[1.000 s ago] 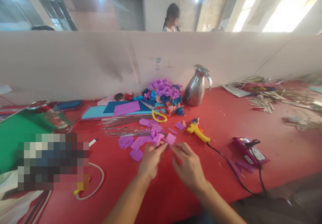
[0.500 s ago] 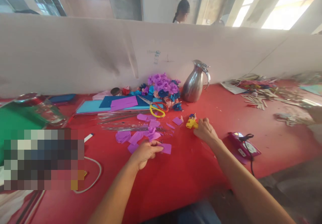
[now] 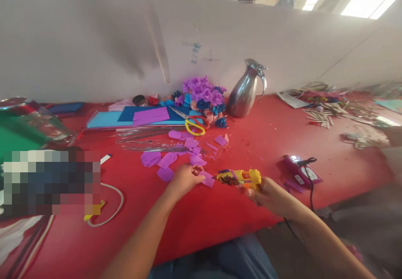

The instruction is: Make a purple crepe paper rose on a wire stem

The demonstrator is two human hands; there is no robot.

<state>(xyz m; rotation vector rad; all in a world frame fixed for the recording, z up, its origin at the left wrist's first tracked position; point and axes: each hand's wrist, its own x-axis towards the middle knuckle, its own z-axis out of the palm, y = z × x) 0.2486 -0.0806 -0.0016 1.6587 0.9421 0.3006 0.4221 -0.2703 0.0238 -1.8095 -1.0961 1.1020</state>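
My left hand [image 3: 186, 177] is closed on a small purple paper piece [image 3: 207, 179] that sticks out to the right of the fingers; whether it also holds a wire stem I cannot make out. In my right hand [image 3: 266, 193] is a yellow glue gun [image 3: 243, 177], its dark nozzle pointing left and reaching the edge of the purple paper. Behind the left hand lie loose purple paper petals [image 3: 166, 160] and a bundle of thin wires [image 3: 150, 146]. Finished purple paper flowers [image 3: 202, 91] are heaped further back, beside blue and pink ones.
Yellow-and-red scissors [image 3: 195, 127] lie on stacked coloured sheets [image 3: 103, 120]. A steel jug [image 3: 245, 90] stands near the wall. At the right is a purple power strip [image 3: 303, 172] with a black cord. A white cable [image 3: 117, 212] curls at the left, and stick scraps [image 3: 320, 117] lie back right.
My right hand has picked up the glue gun from the table and brought it left to the purple paper. My left hand stays closed on the paper. The view has tilted down.
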